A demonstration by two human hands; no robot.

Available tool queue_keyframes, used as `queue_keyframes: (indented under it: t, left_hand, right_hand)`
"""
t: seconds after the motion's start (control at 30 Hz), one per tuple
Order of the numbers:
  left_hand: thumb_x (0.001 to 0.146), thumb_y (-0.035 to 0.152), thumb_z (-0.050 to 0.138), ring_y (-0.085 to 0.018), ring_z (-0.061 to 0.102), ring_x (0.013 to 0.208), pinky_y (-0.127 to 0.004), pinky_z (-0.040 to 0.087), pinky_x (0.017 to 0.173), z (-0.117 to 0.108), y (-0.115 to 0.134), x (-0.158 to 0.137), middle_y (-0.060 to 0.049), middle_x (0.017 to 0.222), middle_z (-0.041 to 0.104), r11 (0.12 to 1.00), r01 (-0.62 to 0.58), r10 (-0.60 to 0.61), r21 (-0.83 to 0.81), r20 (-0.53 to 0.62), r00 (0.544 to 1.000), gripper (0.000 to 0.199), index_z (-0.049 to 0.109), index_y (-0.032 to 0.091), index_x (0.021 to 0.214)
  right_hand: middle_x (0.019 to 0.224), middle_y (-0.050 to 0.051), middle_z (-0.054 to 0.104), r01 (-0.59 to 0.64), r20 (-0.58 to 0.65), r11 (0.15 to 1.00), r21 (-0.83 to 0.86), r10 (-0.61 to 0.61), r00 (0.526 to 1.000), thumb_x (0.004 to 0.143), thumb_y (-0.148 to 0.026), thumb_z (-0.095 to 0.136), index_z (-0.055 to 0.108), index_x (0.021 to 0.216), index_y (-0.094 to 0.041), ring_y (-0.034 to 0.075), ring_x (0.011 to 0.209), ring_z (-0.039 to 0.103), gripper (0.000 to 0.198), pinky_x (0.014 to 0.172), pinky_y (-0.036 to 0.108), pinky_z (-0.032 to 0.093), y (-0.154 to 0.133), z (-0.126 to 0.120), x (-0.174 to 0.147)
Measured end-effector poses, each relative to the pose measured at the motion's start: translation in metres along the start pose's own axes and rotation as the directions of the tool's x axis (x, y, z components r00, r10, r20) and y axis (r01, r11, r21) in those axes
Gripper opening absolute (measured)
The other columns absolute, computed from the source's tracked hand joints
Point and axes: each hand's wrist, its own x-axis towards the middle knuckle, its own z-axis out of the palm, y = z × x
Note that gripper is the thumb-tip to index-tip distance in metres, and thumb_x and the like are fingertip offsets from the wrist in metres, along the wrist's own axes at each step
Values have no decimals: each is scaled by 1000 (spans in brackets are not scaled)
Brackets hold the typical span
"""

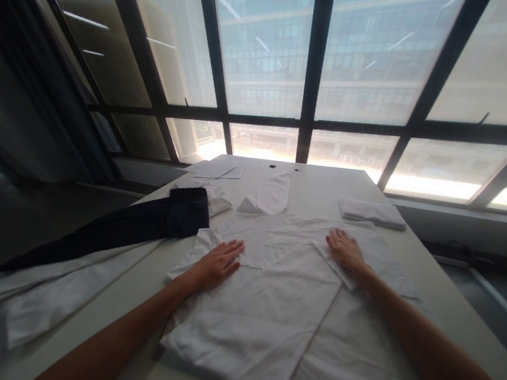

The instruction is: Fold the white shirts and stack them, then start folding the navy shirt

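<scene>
A white garment (pixel 268 312), perhaps a shirt, lies spread on the table in front of me, its left part folded over toward the middle. Flat on its left side rests my left hand (pixel 218 264), fingers stretched out. My right hand (pixel 345 249) presses on the upper right part of the cloth, palm down with the fingers extended, beside a folded-over sleeve or flap. One white sleeve (pixel 271 193) reaches away toward the far end of the table. Neither hand grips the fabric.
Dark navy clothing (pixel 187 213) and white clothing (pixel 66 285) hang over the table's left edge. A folded white cloth (pixel 372 213) sits at the right edge. Sheets of paper (pixel 217 169) lie at the far left of the white table (pixel 327 182). Tall windows (pixel 259 51) stand beyond.
</scene>
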Motion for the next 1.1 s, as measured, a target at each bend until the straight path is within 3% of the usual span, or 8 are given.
queue_keyframes:
  t: [0.27, 0.43, 0.53, 0.67, 0.77, 0.87, 1.0, 1.1]
  left_hand:
    - [107, 49, 36, -26, 30, 152, -49, 24, 125, 1, -1, 0, -8, 163, 35, 1000, -20, 20, -4, -26, 999, 56, 41, 22, 156]
    - [107, 50, 36, -26, 31, 152, -48, 23, 125, 3, -4, 0, -8, 162, 37, 1000, -29, 29, -6, -38, 999, 56, 42, 22, 156]
    - [107, 52, 35, -26, 31, 152, -47, 23, 125, 5, -6, 0, -7, 163, 36, 999, -33, 33, -7, -42, 999, 58, 41, 23, 157]
    - [107, 52, 34, -26, 30, 152, -47, 23, 125, 4, -5, 1, -8, 163, 36, 1000, -24, 24, -14, -33, 999, 58, 41, 22, 157]
    - [107, 51, 35, -27, 30, 152, -49, 24, 125, 1, -1, 1, -9, 163, 36, 1000, -8, 8, -13, -11, 1000, 59, 42, 19, 156]
    - [106, 51, 35, -28, 31, 151, -50, 25, 124, -1, 1, 2, -10, 162, 36, 1000, -5, 5, -17, -18, 1000, 59, 44, 19, 155]
    - [106, 51, 36, -28, 32, 151, -50, 25, 124, -2, 3, 3, -10, 162, 37, 1000, -4, 4, -19, -16, 1000, 59, 45, 18, 154]
    - [105, 51, 37, -28, 33, 151, -50, 26, 124, -2, 3, 3, -9, 161, 38, 1000, -5, 4, -26, -27, 1000, 58, 46, 20, 153]
  right_hand:
    - [164, 18, 32, -210, -55, 975, 78, 214, 975, 106, -44, 21, 41, 154, -14, 32, 151, 29, 61, 117, 60, 26, 76, -1, 19]
    - [157, 24, 43, -194, -153, 972, 132, 213, 965, 104, -38, 31, 53, 144, -8, 35, 146, 38, 55, 115, 57, 30, 90, -6, 14]
    - [140, 25, 60, -128, -237, 968, 218, 179, 955, 101, -32, 35, 64, 132, -6, 33, 132, 55, 50, 107, 47, 41, 82, -16, 12]
    - [119, 15, 73, 8, -246, 971, 237, 52, 968, 98, -31, 41, 72, 120, -14, 27, 110, 67, 42, 96, 36, 48, 57, -35, 6]
    - [109, 13, 74, 217, -105, 955, 200, -200, 974, 95, -39, 48, 74, 116, -16, 26, 99, 68, 40, 90, 33, 50, 32, -51, -10]
    - [126, 16, 66, 352, 94, 929, 118, -363, 927, 86, -45, 63, 65, 136, -17, 31, 114, 60, 57, 99, 37, 46, 5, -65, -34]
    - [143, 17, 54, 339, 252, 941, 4, -329, 910, 76, -35, 71, 38, 158, -24, 36, 123, 52, 89, 97, 46, 47, -23, -69, -63]
    - [148, 22, 49, 232, 175, 965, -122, -209, 962, 84, -24, 57, 31, 161, -25, 41, 124, 50, 81, 93, 57, 46, -32, -64, -76]
